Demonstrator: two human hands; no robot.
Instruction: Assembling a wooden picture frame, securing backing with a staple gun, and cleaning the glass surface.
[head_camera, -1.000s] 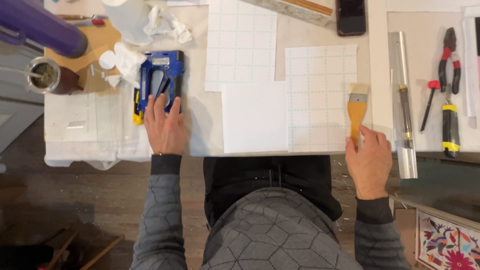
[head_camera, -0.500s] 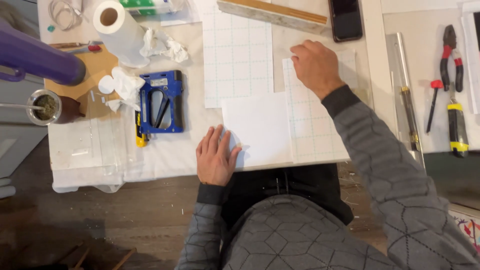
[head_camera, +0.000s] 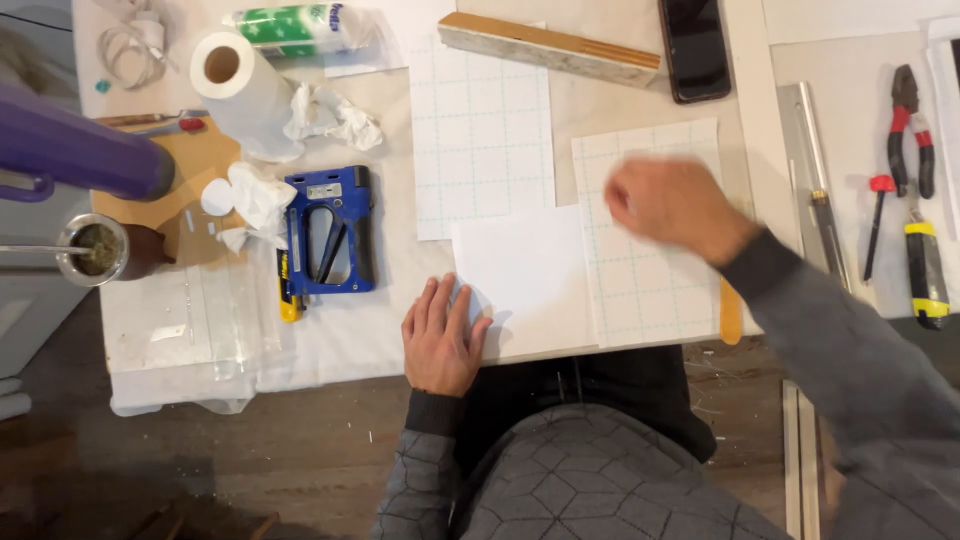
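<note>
left hand (head_camera: 441, 340) flat on the table edge, fingers spread and open, gripping nothing, fingertips touching the lower left corner of the plain white sheet (head_camera: 520, 285). white sheet near the table's front edge, between the blue staple gun (head_camera: 328, 243) and the gridded sheet (head_camera: 655, 235), overlapping that gridded sheet's left side. right hand (head_camera: 678, 205) blurred above the gridded sheet, fingers loosely curled; cannot tell whether anything is held. yellow-handled brush (head_camera: 731, 315) lying at the gridded sheet's lower right, mostly hidden by the right sleeve. 2nd gridded sheet (head_camera: 480, 135) further back, just above the white sheet. beyond it a wooden block (head_camera: 548, 46) and a dark phone (head_camera: 694, 48). paper towel roll (head_camera: 240, 85) and crumpled tissue (head_camera: 335, 118) behind the staple gun. red-handled pliers (head_camera: 908, 125) and a utility knife (head_camera: 926, 270) well apart on the right.
</note>
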